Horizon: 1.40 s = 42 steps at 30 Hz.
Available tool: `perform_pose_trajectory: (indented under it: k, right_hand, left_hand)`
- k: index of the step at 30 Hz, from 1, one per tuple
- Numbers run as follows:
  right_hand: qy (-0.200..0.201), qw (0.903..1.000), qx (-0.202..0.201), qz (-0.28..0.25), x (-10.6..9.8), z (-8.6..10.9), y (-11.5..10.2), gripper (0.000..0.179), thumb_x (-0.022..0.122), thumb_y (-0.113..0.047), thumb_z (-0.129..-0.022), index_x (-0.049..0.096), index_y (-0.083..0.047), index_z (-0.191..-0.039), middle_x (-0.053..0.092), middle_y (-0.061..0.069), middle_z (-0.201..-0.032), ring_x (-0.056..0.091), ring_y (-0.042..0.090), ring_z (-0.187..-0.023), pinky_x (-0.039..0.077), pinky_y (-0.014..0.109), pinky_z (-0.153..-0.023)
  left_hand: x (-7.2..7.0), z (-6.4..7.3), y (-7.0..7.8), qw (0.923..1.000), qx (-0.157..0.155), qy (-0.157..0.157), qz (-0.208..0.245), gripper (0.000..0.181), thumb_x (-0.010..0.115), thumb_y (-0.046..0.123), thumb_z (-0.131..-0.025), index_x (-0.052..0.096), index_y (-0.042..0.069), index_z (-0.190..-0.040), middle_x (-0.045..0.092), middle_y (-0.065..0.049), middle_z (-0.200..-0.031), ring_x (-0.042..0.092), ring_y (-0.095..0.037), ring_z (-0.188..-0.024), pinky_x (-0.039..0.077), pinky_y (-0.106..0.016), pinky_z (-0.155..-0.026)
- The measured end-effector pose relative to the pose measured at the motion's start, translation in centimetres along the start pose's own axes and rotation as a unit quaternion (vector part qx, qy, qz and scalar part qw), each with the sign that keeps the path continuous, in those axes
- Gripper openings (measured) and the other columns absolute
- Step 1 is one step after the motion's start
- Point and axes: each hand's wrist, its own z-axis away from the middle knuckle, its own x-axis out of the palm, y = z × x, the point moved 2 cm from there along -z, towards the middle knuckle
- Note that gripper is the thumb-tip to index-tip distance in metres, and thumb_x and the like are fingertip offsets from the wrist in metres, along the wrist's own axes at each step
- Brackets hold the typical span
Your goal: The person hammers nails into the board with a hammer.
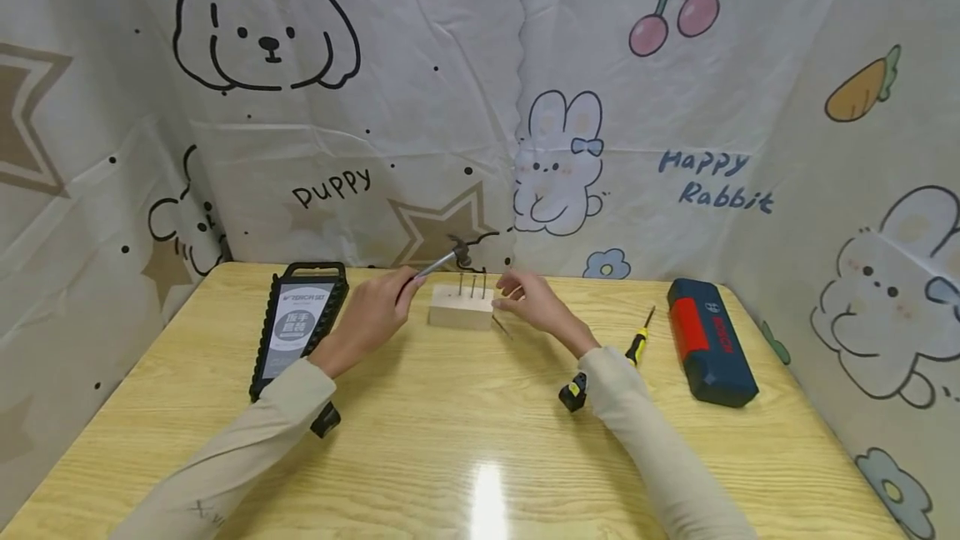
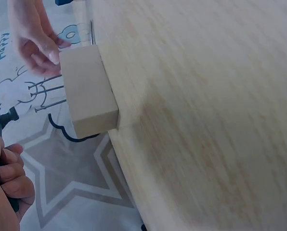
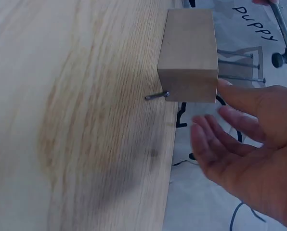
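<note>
My left hand point(image 1: 373, 315) grips the dark handle of a hammer point(image 1: 438, 263), its head raised just above and behind the wooden block point(image 1: 459, 310). Three nails point(image 2: 48, 90) stand upright in the block's top. At the block's right end is my right hand point(image 1: 534, 304), its fingers loosely bent and holding nothing. In the right wrist view the thumb of that hand point(image 3: 252, 139) comes right at the block's upper edge. Beside the block's right end lies a loose nail point(image 3: 156, 96) on the table.
To the left lies a black case with a printed label point(image 1: 296, 323), and a black object point(image 1: 326, 420) shows past my left forearm. On the right are a tape measure point(image 1: 573, 392), a yellow-black screwdriver point(image 1: 637, 346) and a blue-red Bosch case point(image 1: 712, 342). A printed curtain point(image 1: 450, 107) hangs behind the wooden table point(image 1: 420, 440).
</note>
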Motion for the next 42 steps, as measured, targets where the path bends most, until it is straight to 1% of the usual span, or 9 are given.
perform_pose_trajectory:
  k: [6,12,17,22,27,31,35,39,42]
  right_hand:
    - [-0.076,0.9941,0.054,0.055,0.4,0.5,0.4,0.021,0.070,-0.010,-0.101,0.066,0.004,-0.115,0.069,0.018,-0.110,0.066,0.031,-0.101,0.055,0.042,-0.086]
    - [-0.061,0.9846,0.132,0.098,1.6,0.0,0.4,0.011,0.077,-0.007,-0.094,0.072,0.003,-0.094,0.066,0.007,-0.087,0.059,0.017,-0.076,0.051,0.030,-0.071]
    - [-0.066,0.9767,0.147,0.142,2.1,-0.6,-0.1,0.039,0.075,-0.006,-0.093,0.058,-0.008,-0.059,0.044,-0.001,-0.052,0.037,0.012,-0.046,0.033,0.024,-0.048]
    - [-0.071,0.9764,0.148,0.140,1.5,-0.9,0.0,0.046,0.071,-0.008,-0.093,0.050,-0.013,-0.052,0.041,-0.003,-0.045,0.036,0.011,-0.041,0.031,0.024,-0.044]
    - [-0.018,0.9901,0.123,0.065,-0.3,-1.1,0.1,0.033,0.065,-0.006,-0.097,0.055,-0.008,-0.066,0.054,0.001,-0.059,0.047,0.014,-0.050,0.037,0.025,-0.051]
    - [0.057,0.9943,0.087,-0.026,-1.5,-1.4,-0.8,0.011,0.059,-0.001,-0.098,0.065,0.005,-0.106,0.069,0.014,-0.089,0.068,0.029,-0.078,0.059,0.038,-0.072]
    - [0.135,0.9818,0.048,-0.125,-1.5,-2.3,-2.0,0.033,0.058,0.003,-0.097,0.062,0.013,-0.128,0.070,0.025,-0.103,0.072,0.032,-0.087,0.060,0.053,-0.088]
    - [0.174,0.9590,0.001,-0.223,-0.4,-3.2,-3.2,0.023,0.063,0.005,-0.099,0.065,0.013,-0.120,0.071,0.030,-0.107,0.072,0.020,-0.081,0.060,0.051,-0.088]
    - [0.171,0.9500,-0.021,-0.260,0.7,-3.6,-4.0,0.018,0.067,0.003,-0.100,0.065,0.013,-0.115,0.071,0.030,-0.107,0.074,0.027,-0.086,0.060,0.051,-0.089]
  left_hand:
    - [0.0,0.4,-0.5,1.0000,-0.004,0.006,0.002,0.013,0.063,0.009,-0.106,0.066,0.002,-0.095,0.053,-0.002,-0.068,0.044,-0.015,-0.055,0.037,-0.031,-0.051]
    - [-0.1,0.6,-0.6,1.0000,-0.007,0.003,0.002,0.013,0.062,0.010,-0.106,0.068,0.002,-0.097,0.054,-0.003,-0.068,0.045,-0.016,-0.055,0.037,-0.032,-0.051]
    - [-0.2,1.1,-1.0,0.9990,-0.045,0.001,0.002,0.015,0.062,0.010,-0.106,0.068,0.001,-0.096,0.052,-0.003,-0.066,0.043,-0.016,-0.054,0.036,-0.033,-0.051]
    - [-0.3,1.5,-1.3,0.9972,-0.074,-0.006,0.005,0.017,0.061,0.013,-0.107,0.068,0.003,-0.096,0.050,-0.003,-0.064,0.039,-0.014,-0.052,0.032,-0.032,-0.050]
    - [-0.3,1.5,-1.5,0.9968,-0.079,-0.006,0.004,0.019,0.061,0.014,-0.108,0.067,0.004,-0.093,0.048,-0.002,-0.063,0.037,-0.012,-0.051,0.030,-0.030,-0.050]
    - [-0.4,1.5,-1.5,0.9968,-0.080,-0.009,0.003,0.020,0.061,0.014,-0.107,0.065,0.003,-0.091,0.047,-0.002,-0.062,0.036,-0.013,-0.050,0.030,-0.030,-0.049]
    - [-0.5,1.6,-1.5,0.9967,-0.081,-0.010,-0.003,0.020,0.062,0.014,-0.107,0.065,0.003,-0.091,0.047,-0.003,-0.062,0.037,-0.014,-0.050,0.031,-0.031,-0.049]
    - [-0.7,1.6,-1.6,0.9957,-0.091,-0.007,-0.012,0.020,0.062,0.015,-0.107,0.067,0.002,-0.093,0.048,-0.003,-0.062,0.037,-0.015,-0.049,0.030,-0.033,-0.049]
    - [-0.7,1.7,-1.6,0.9953,-0.095,-0.005,-0.016,0.019,0.062,0.015,-0.107,0.067,0.002,-0.094,0.048,-0.003,-0.062,0.036,-0.015,-0.049,0.030,-0.033,-0.049]
